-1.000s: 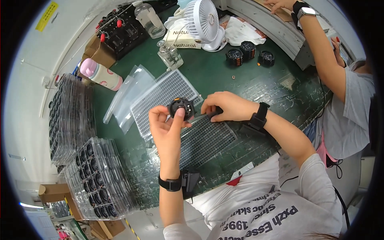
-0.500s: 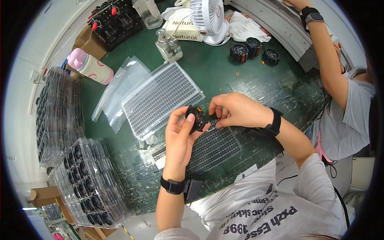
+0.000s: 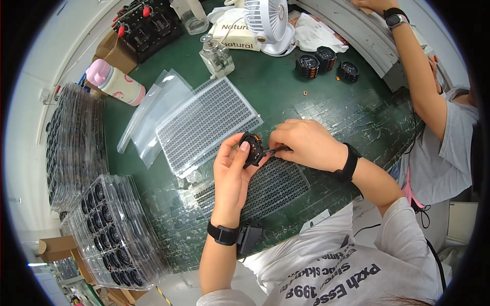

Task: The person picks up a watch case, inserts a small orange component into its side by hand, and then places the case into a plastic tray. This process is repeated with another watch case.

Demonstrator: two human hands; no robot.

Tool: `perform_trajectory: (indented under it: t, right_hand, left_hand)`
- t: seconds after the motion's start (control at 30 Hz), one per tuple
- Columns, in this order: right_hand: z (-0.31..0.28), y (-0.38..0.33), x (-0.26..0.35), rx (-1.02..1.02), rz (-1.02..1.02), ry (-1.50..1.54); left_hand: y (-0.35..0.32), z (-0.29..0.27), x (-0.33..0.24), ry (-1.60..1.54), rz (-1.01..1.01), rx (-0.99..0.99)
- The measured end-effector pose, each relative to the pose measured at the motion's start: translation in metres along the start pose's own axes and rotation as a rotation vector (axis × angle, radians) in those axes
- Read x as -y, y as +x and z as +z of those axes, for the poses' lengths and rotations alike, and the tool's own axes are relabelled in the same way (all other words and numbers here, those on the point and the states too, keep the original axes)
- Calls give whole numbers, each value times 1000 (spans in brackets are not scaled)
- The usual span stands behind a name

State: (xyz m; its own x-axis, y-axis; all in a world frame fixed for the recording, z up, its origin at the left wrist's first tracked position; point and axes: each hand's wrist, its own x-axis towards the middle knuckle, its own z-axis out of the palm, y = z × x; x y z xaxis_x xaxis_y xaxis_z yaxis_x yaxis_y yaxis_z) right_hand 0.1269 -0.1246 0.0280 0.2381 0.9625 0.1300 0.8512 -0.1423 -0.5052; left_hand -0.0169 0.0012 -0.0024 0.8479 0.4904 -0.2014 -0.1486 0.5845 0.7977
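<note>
My left hand is closed on a round black watch case with an orange mark on its rim, thumb pressed on its face. Close to its right side, my right hand pinches a thin dark tool that looks like tweezers, its tip at the edge of the case. Beneath both hands lies a sheet of small black ring-shaped parts. Beyond them is a larger sheet of the same kind of parts, partly over another.
Several black watch cases and a tiny orange piece lie farther back, near a white fan and a glass pump bottle. Clear trays are stacked at left, beside a pink-capped bottle. A co-worker's arm is at right.
My right hand has turned slightly and brought the dark tool's tip to the watch case's edge. The left hand still holds the case, shifted a little to the right in the picture.
</note>
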Motion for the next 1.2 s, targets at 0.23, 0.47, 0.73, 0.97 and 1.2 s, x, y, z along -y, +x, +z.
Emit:
perform_trajectory:
  t: [0.23,0.47,0.73,0.97,1.2]
  right_hand:
    - [4,0,0,3,-1,-39]
    - [15,-4,5,-124,-105,-229]
    - [13,-10,13,-143,-40,-200]
    - [-16,-6,21,-168,43,956]
    - [-9,-6,21,-109,89,1275]
  left_hand:
    - [-1,-1,0,-10,6,2]
    - [-1,0,0,-24,-8,-23]
    - [-4,-1,-8,-38,-34,-112]
    - [-10,5,-12,-70,-72,67]
    - [-12,10,-9,-21,-110,14]
